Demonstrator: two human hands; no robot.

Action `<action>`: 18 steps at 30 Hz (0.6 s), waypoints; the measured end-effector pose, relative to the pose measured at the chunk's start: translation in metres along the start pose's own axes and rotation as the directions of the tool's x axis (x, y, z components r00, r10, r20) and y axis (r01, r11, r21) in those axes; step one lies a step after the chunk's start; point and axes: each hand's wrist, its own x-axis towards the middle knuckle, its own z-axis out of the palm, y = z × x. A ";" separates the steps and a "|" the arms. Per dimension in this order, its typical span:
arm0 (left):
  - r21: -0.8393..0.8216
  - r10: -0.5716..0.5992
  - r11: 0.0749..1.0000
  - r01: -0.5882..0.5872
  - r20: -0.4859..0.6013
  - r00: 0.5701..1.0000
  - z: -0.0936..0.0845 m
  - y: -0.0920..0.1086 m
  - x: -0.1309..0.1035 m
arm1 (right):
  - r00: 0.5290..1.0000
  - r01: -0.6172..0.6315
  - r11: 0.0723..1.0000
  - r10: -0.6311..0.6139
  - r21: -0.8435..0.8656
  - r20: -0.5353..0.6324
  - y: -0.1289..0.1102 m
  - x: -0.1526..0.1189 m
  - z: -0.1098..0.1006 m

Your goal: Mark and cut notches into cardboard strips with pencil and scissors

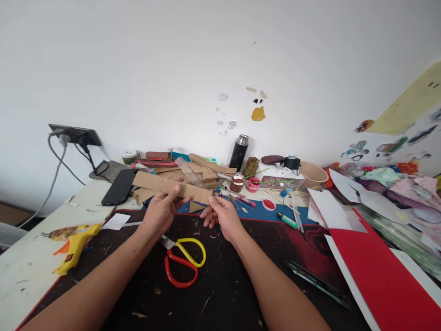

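A long cardboard strip (188, 191), creased across in places, is held up over the dark mat. My left hand (163, 209) grips it near the middle, thumb on the near face and fingers behind. At its right end, my right hand (222, 214) pinches the strip between thumb and fingers. Below the hands lie scissors (184, 259) with one yellow and one red handle loop; my left wrist partly covers their blades. A yellow glue gun (77, 243) rests at the left with a white paper piece (117, 221) near it.
Cardboard scraps (206, 172), a black flask (239, 154) and paint jars (237, 182) stand along the wall. A dark phone (119, 187) lies at left. On the right are a utility knife (317, 281), a green glue tube (287, 220) and red card (382, 271).
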 end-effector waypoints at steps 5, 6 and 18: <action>0.011 -0.025 1.000 0.024 0.023 0.999 0.001 0.004 -0.001 | 0.996 0.069 0.996 -0.072 -0.058 -0.055 -0.003 -0.002 0.001; 0.011 -0.025 1.000 0.024 0.025 0.999 0.000 0.006 -0.001 | 0.995 0.079 0.995 -0.083 -0.060 -0.063 -0.004 -0.002 0.001; 0.084 0.049 0.996 -0.044 -0.064 0.997 -0.034 0.050 0.034 | 0.968 0.158 0.985 -0.169 -0.072 -0.186 -0.016 0.000 -0.008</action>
